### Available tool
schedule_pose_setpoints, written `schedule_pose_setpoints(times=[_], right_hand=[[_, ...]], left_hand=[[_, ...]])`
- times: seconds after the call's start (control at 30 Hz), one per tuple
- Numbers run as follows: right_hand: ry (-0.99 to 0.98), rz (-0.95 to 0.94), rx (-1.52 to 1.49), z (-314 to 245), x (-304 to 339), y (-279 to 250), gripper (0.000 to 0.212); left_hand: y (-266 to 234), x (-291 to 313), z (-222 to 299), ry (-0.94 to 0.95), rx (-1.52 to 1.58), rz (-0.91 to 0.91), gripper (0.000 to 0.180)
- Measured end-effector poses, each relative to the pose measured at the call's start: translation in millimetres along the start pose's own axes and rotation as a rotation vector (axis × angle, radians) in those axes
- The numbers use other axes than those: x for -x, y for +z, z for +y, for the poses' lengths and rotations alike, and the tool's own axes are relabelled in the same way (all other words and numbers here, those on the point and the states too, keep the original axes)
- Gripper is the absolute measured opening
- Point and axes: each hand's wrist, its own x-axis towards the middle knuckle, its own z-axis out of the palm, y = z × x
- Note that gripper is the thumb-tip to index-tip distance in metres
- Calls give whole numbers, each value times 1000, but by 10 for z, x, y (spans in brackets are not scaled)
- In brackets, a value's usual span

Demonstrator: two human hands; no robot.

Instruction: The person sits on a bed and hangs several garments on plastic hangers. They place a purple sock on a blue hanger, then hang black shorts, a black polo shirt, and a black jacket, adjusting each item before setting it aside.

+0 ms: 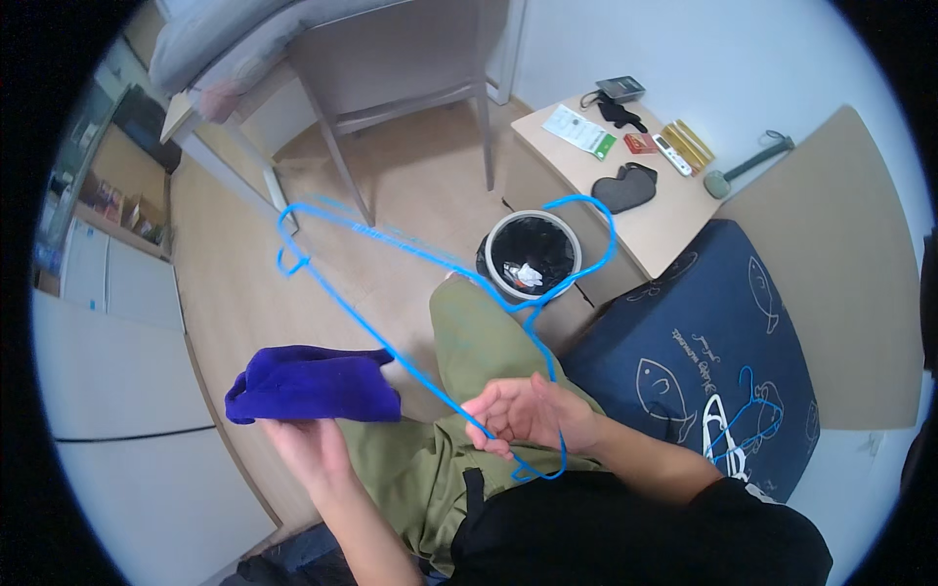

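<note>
My left hand (311, 454) holds a folded purple cloth (318, 386) from below, its fingers mostly hidden under the fabric. Level with it, to the right, my right hand (532, 415) is turned palm up with curled fingers. A bright blue clothes hanger (440, 260) lies across those fingers and is held tilted, its hook to the far right and one shoulder reaching far left. Hanger and cloth are close together; from here I cannot tell whether they touch.
A lined waste bin (489, 234) stands beyond my knees, beside a low table (674, 230) bearing small items. On the navy cushion (635, 342) at right lie a white hanger (716, 420) and another blue hanger (750, 402). A chair (405, 119) stands ahead, white cabinets (147, 488) at left.
</note>
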Motion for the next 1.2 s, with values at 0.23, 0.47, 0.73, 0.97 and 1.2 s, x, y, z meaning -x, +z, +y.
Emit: schedule_pose_setpoints(times=[0.23, 0.47, 0.73, 0.97, 1.2], right_hand=[[297, -75, 142, -464, 338, -226, 87], [126, -228, 14, -1336, 479, -375, 121], [-413, 364, 111, -540, -221, -149, 86], [-680, 565, 67, -130, -652, 123, 33], [-743, 748, -82, -598, -676, 248, 41]], left_hand=[[343, -9, 36, -215, 43, -429, 42], [225, -37, 19, -255, -527, -481, 20], [571, 528, -574, -250, -358, -216, 21], [597, 812, -840, -148, -623, -223, 15], [295, 834, -779, -256, -503, -283, 19]])
